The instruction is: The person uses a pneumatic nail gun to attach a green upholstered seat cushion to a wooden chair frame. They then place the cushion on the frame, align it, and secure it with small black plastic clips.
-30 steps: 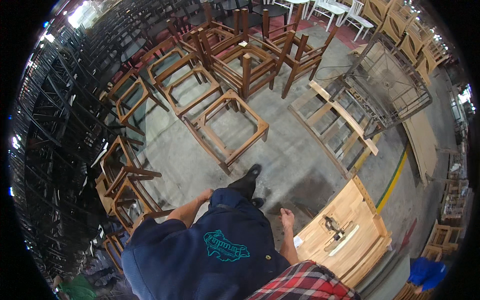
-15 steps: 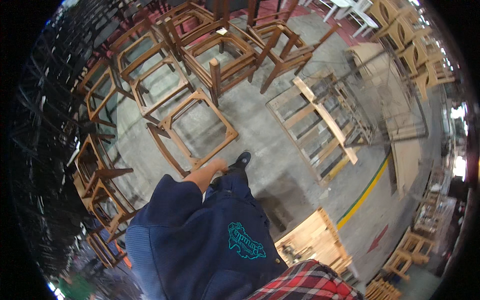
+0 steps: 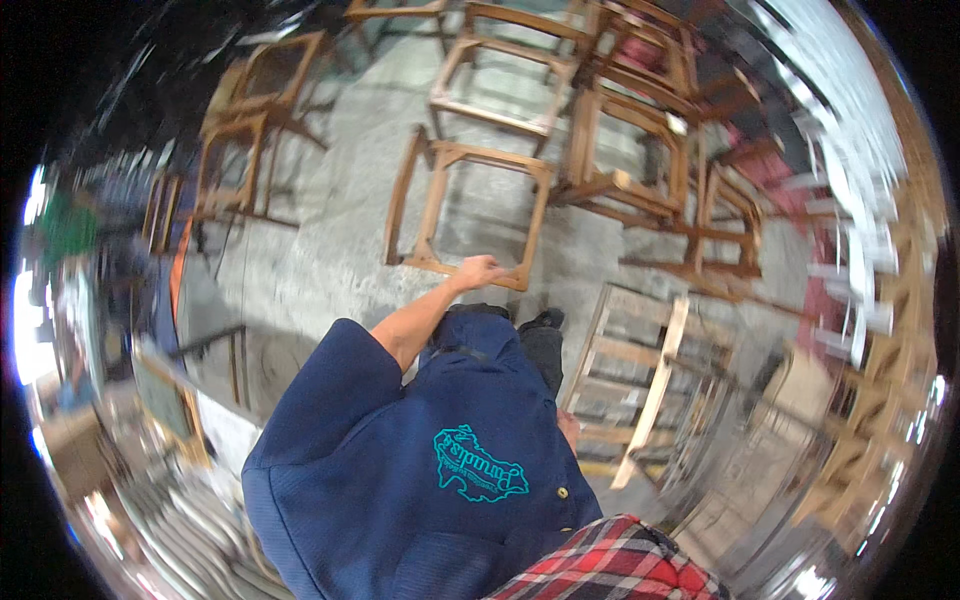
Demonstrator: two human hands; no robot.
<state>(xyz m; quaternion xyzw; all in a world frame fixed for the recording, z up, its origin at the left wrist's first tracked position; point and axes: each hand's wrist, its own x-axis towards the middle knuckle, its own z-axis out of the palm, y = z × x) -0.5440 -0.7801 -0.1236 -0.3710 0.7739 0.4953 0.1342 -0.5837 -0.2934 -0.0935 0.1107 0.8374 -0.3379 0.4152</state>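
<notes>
The head view shows a brown wooden chair frame (image 3: 432, 200) on the grey floor (image 3: 340, 200), right in front of the person. Its big square hole faces up, and a curved piece of wood runs along its left edge. The left hand (image 3: 482, 272) is at the frame's near edge, close to the near right corner. Its fingers look bent over the wood, but the hand is blurry. I cannot tell if it has hold of the wood or is just above it. The right hand (image 3: 568, 425) is low by the person's side, partly hidden by the blue apron (image 3: 480, 400), so I cannot tell how open it is or if it has anything. A wooden pallet (image 3: 625, 350) is in front of it. Another chair frame (image 3: 490, 117) is just past the far edge of the first one. I think the step now is getting a hand on the near frame. The next move seems to need a firm squeeze on that edge, and maybe the right hand too.
</notes>
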